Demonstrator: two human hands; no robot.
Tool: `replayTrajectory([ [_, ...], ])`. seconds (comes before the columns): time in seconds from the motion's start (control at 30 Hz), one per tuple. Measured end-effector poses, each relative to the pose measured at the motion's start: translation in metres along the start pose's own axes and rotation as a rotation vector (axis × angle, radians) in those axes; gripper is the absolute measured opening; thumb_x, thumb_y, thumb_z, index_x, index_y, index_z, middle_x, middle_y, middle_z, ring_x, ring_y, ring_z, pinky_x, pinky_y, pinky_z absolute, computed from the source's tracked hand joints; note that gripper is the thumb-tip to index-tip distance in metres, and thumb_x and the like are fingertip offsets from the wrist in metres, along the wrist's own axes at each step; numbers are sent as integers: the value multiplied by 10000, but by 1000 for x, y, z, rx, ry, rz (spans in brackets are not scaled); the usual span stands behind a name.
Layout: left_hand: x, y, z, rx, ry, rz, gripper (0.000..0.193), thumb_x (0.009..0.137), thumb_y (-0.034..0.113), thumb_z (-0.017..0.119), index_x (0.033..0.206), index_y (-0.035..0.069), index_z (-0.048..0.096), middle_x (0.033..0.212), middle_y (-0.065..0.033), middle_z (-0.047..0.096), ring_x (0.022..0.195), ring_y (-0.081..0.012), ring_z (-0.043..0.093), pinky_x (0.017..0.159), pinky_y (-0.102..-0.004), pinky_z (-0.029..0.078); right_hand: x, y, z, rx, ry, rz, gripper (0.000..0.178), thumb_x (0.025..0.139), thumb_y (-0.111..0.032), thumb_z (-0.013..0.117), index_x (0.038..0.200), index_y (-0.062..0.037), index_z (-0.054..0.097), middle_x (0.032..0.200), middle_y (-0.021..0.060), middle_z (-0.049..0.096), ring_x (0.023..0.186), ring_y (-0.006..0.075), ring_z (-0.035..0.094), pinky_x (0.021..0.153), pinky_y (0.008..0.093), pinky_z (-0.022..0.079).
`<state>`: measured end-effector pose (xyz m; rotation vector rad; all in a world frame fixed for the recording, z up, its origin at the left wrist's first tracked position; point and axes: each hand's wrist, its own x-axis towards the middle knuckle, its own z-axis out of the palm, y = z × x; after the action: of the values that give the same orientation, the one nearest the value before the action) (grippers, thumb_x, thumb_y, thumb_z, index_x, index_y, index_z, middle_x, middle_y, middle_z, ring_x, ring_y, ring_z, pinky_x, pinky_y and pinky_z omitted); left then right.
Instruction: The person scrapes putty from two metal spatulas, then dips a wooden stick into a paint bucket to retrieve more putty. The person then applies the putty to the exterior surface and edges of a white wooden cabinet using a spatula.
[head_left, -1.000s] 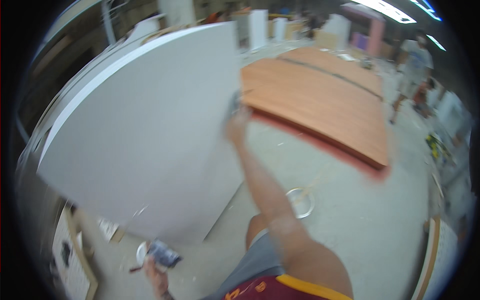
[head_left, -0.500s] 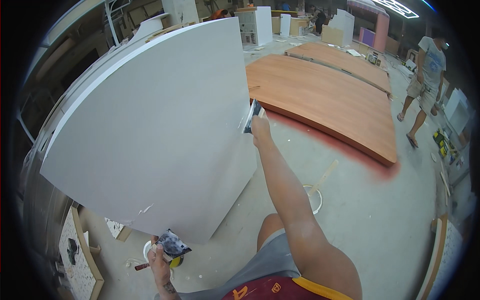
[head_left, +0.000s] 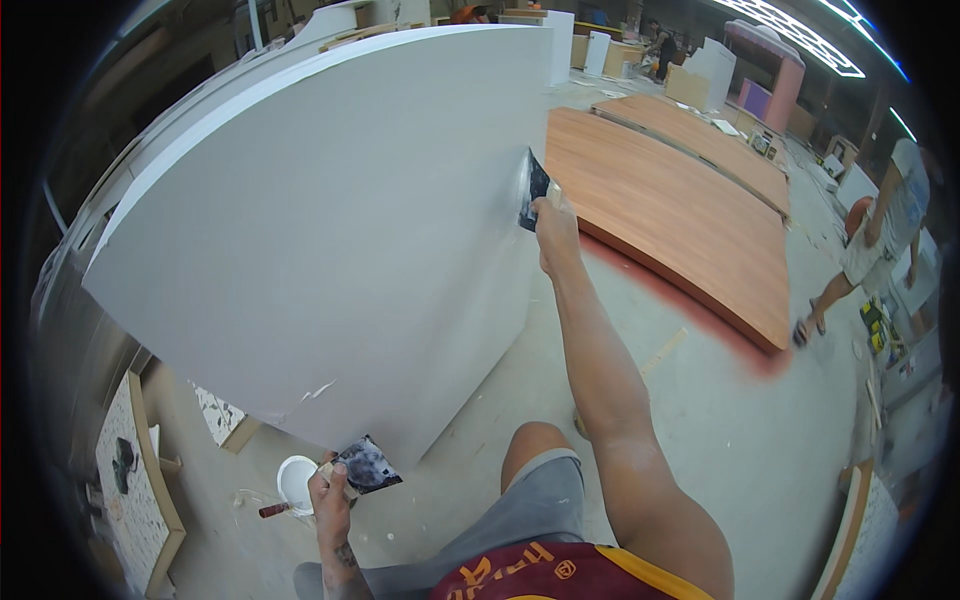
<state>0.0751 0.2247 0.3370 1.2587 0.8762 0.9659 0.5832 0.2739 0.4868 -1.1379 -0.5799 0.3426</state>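
A large curved panel (head_left: 330,230), pale grey, stands in front of me. Close to its right edge, my right hand (head_left: 556,230) grips a putty knife (head_left: 535,192) whose dark, wide blade rests against the face, beside a whitish smear. Lower down, my left hand (head_left: 331,500) holds a second putty knife (head_left: 370,466) with a smudged blade turned up, by the panel's bottom edge. Just above that blade, a white streak of filler (head_left: 318,391) marks the surface. Behind my left hand is a white bucket (head_left: 296,482) on the floor, with a reddish-brown handle (head_left: 273,510) next to it.
Wood-coloured boards (head_left: 680,210) lie low on the right, red overspray along their near edge. A person (head_left: 885,230) walks at the far right. Speckled board pieces (head_left: 130,480) are at lower left, with another (head_left: 860,530) at lower right. A wooden stick (head_left: 665,350) lies near my right arm.
My right hand has moved up along the panel's right side with its putty knife. The left hand still holds its knife. The view has shifted, and the person at right has walked nearer.
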Motion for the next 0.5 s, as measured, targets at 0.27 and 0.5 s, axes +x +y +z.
replayTrajectory([
  [0.27, 3, -4, -3, 66, -76, 23, 655, 996, 266, 599, 1442, -155, 370, 1465, -196, 486, 1310, -217, 483, 1086, -333, 367, -61, -18, 47, -138, -192, -153, 560, 828, -8, 470, 1386, 2, 514, 1126, 76, 605, 994, 170, 543, 915, 277, 423],
  [0.5, 0, -1, -12, -8, -179, 53, 686, 1001, 217, 597, 1517, -93, 267, 1599, -180, 302, 1445, -228, 321, 1169, -345, 245, -194, -45, 110, -334, -230, -380, 532, 849, 17, 473, 1379, 18, 512, 1288, 149, 568, 1219, 261, 535, 1074, 352, 382],
])
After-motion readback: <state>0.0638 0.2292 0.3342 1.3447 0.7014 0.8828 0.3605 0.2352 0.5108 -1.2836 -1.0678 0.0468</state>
